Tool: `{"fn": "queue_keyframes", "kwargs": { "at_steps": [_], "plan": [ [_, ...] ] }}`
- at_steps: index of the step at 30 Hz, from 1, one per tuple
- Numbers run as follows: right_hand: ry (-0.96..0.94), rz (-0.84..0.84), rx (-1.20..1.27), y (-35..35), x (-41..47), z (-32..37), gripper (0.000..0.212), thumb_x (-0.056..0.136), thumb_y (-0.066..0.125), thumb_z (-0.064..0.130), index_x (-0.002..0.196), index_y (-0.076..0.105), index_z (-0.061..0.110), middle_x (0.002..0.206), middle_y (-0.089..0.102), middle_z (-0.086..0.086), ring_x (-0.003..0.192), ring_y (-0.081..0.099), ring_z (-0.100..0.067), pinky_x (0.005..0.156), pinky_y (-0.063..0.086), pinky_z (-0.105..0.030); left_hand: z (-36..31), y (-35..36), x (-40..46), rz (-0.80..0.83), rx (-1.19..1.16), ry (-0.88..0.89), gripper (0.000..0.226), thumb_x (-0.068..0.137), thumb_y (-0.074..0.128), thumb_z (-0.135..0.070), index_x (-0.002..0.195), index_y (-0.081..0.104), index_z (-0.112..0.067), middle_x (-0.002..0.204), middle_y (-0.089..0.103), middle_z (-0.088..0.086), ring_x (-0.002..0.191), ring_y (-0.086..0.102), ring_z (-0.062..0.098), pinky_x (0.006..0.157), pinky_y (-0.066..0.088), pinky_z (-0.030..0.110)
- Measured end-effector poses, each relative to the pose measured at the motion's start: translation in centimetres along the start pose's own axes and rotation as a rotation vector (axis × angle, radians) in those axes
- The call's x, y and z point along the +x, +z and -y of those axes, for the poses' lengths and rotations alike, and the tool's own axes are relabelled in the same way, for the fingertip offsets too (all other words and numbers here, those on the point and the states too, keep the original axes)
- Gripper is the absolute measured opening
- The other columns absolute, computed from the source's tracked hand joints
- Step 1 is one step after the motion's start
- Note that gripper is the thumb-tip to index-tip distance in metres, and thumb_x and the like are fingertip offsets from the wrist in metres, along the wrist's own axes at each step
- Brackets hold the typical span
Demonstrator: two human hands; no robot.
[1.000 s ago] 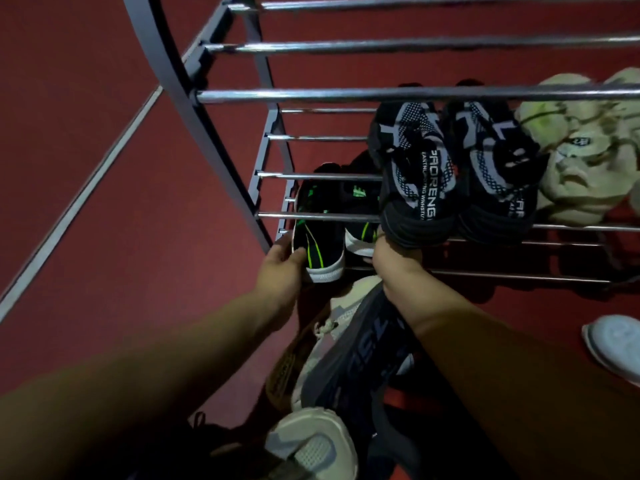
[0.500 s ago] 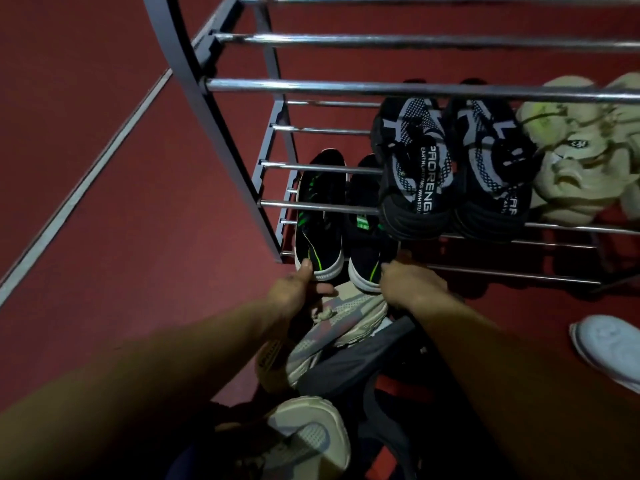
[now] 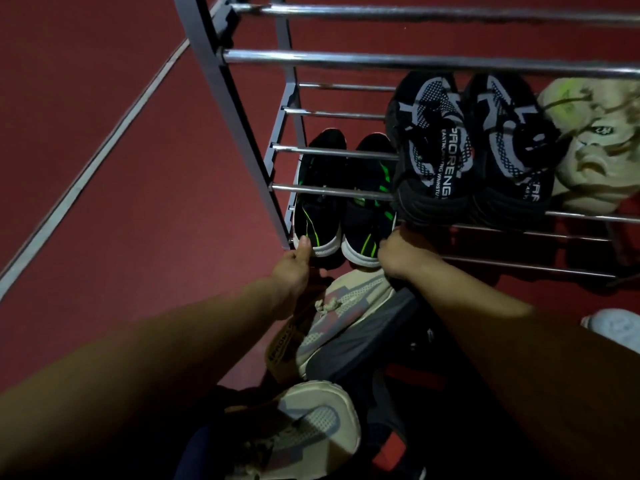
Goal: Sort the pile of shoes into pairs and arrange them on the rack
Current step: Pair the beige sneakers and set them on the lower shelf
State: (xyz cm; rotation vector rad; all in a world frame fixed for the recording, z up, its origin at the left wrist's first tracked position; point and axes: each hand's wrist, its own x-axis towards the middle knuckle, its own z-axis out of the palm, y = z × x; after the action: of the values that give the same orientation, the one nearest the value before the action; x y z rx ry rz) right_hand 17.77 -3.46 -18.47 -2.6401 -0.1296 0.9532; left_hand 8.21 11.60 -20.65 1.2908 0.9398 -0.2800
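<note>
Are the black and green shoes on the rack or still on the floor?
On the rack. The black and green shoes sit side by side on its lowest bars, under the higher bars.

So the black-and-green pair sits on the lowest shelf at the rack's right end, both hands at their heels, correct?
Not quite: the head view shows the black-and-green pair at the rack's left end. The rest holds: lowest shelf, left hand and right hand at the heels.

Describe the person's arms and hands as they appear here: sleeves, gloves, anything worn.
Both forearms are bare from the bottom edge of the frame up to the wrists; no sleeve cuff shows. The left hand and the right hand wear no gloves. No watch, bracelet or ring is visible, though the light is dim and the fingers are partly hidden.
</note>
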Motion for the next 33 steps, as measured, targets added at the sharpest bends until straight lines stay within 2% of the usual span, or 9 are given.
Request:
{"fn": "queue_keyframes", "kwargs": {
  "at_steps": [4, 8, 11, 15, 21, 23, 25, 29, 33],
  "plan": [
    [0.001, -0.104, -0.084, 0.0, -1.0, -0.3, 0.058, 0.098, 0.025, 0.046, 0.135, 0.049, 0.008, 0.141, 0.049, -0.019, 0.128, 0.048, -0.038, 0.103, 0.038, -0.044, 1.0, 0.1, -0.5, 0.026, 0.054, -0.063, 0.056, 0.097, 0.030, -0.057, 0.108, 0.059, -0.010, 0.087, 0.065, 0.011, 0.073, 0.061, 0.026, 0.062, 0.049, 0.030],
    [-0.005, -0.006, -0.224, 0.8, -3.3, -2.5, 0.076, 0.089, 0.013, 0.065, 0.150, 0.023, 0.021, 0.148, 0.045, -0.012, 0.133, 0.045, -0.035, 0.103, 0.035, -0.049, 3.5, -0.5, -1.3, 0.095, 0.726, 0.030, 0.035, 0.094, 0.052, -0.041, 0.098, 0.059, -0.007, 0.085, 0.061, 0.013, 0.071, 0.055, 0.025, 0.067, 0.046, 0.032],
    [-0.077, 0.112, -0.325, 1.1, -4.6, -3.6, 0.078, 0.085, 0.029, 0.067, 0.144, 0.034, 0.016, 0.140, 0.054, -0.012, 0.123, 0.054, -0.032, 0.097, 0.044, -0.044, 3.9, -1.9, -2.9, 0.254, 0.632, -0.041, 0.021, 0.086, 0.066, -0.022, 0.085, 0.063, -0.002, 0.073, 0.056, 0.015, 0.060, 0.051, 0.022, 0.058, 0.045, 0.031],
    [-0.126, 0.229, -0.304, 1.2, -6.5, -4.0, 0.047, 0.083, 0.057, 0.042, 0.120, 0.059, 0.013, 0.123, 0.063, -0.009, 0.108, 0.061, -0.028, 0.092, 0.051, -0.036, 5.2, -2.7, -6.1, 0.377, 0.595, -0.103, 0.037, 0.074, 0.077, -0.021, 0.103, 0.067, -0.001, 0.087, 0.070, 0.015, 0.073, 0.065, 0.025, 0.068, 0.051, 0.032],
    [-0.184, 0.132, -0.017, -0.9, -10.3, -4.6, 0.016, 0.082, 0.062, 0.015, 0.097, 0.065, 0.014, 0.095, 0.064, -0.004, 0.092, 0.061, -0.023, 0.078, 0.049, -0.029, 1.6, -3.5, -11.4, 0.575, 0.698, -0.002, 0.051, 0.085, 0.071, -0.019, 0.130, 0.046, -0.022, 0.119, 0.066, 0.012, 0.100, 0.067, 0.027, 0.081, 0.059, 0.034],
    [-0.213, 0.088, 0.071, -2.4, -11.8, -4.3, 0.007, 0.081, 0.061, 0.013, 0.087, 0.063, 0.017, 0.081, 0.063, -0.002, 0.078, 0.060, -0.020, 0.063, 0.046, -0.026, -0.4, -4.0, -13.5, 0.550, 0.786, 0.070, 0.036, 0.086, 0.070, -0.013, 0.118, 0.054, -0.014, 0.108, 0.069, 0.019, 0.086, 0.069, 0.027, 0.072, 0.057, 0.036],
    [-0.252, 0.001, 0.112, -4.0, -13.3, -3.3, 0.006, 0.086, 0.059, 0.019, 0.086, 0.061, 0.013, 0.076, 0.060, -0.003, 0.070, 0.056, -0.019, 0.055, 0.041, -0.025, -1.8, -4.3, -15.8, 0.444, 0.798, 0.140, 0.004, 0.090, 0.062, -0.013, 0.089, 0.063, -0.009, 0.077, 0.065, 0.017, 0.054, 0.057, 0.018, 0.053, 0.046, 0.028],
    [-0.224, -0.057, 0.299, -5.0, -15.9, -1.5, 0.026, 0.093, 0.054, 0.034, 0.083, 0.061, 0.012, 0.071, 0.056, -0.009, 0.068, 0.057, -0.025, 0.065, 0.057, -0.040, -2.4, -4.5, -20.0, 0.259, 0.594, 0.026, 0.015, 0.083, 0.063, -0.021, 0.073, 0.062, -0.010, 0.060, 0.049, 0.010, 0.047, 0.039, 0.018, 0.054, 0.033, 0.027],
    [-0.086, -0.092, 0.720, -1.9, -18.7, -0.4, 0.032, 0.096, 0.042, 0.046, 0.088, 0.056, 0.018, 0.084, 0.057, -0.006, 0.072, 0.056, -0.021, 0.061, 0.055, -0.036, -1.4, -4.3, -23.3, 0.190, 0.651, 0.018, 0.031, 0.091, 0.054, -0.009, 0.060, 0.059, -0.008, 0.037, 0.045, -0.002, 0.033, 0.036, 0.014, 0.045, 0.030, 0.017]
  ]
}}
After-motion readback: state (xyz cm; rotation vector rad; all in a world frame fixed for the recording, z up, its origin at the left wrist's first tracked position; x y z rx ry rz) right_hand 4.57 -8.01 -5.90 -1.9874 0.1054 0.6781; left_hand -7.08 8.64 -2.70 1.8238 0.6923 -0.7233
